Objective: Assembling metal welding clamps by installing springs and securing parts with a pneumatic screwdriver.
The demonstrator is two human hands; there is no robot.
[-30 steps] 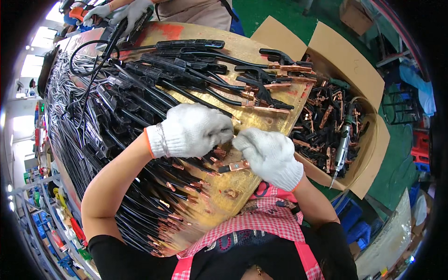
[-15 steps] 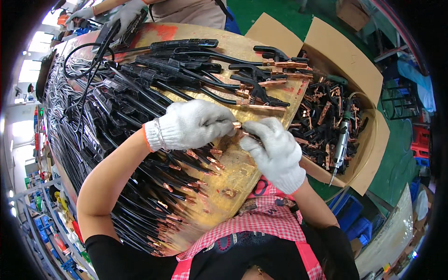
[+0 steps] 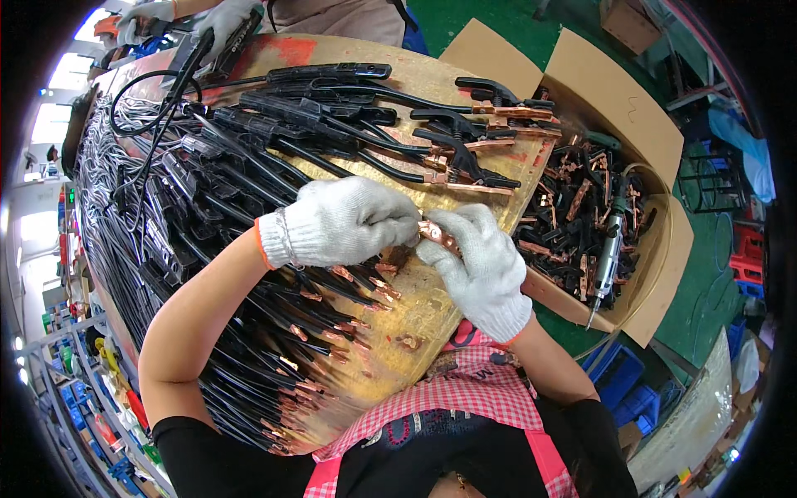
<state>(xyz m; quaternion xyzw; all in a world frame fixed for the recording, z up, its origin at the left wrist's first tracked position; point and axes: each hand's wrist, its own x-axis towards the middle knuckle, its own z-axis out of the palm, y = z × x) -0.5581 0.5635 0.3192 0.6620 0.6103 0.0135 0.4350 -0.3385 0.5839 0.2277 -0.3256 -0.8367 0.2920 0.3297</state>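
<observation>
My left hand (image 3: pixel 353 222), in a white knit glove, is closed in a pinch on a small copper end. What that end belongs to is hidden behind the glove. Facing it, my gloved right hand (image 3: pixel 480 264) grips a copper clamp piece (image 3: pixel 437 236) with a round hole or screw in it. The piece bridges both sets of fingertips, tilted down to the right. Black cables (image 3: pixel 324 292) with copper ends fan out below my left hand. Beyond the hands lie black-and-copper clamps (image 3: pixel 465 153) on cables, with black handles (image 3: pixel 290 112) beside them.
To the right, an open cardboard box (image 3: pixel 618 87) holds many copper and black clamp parts (image 3: pixel 573 195); a silver power screwdriver (image 3: pixel 608 261) rests over it. The worn wooden table (image 3: pixel 407 319) ends near my apron. Across it, another person's gloved hand (image 3: pixel 222 29) holds a black part.
My right hand has moved slightly left and up, closer to my left. The copper clamp piece now shows between the fingertips, meeting the left hand's copper end.
</observation>
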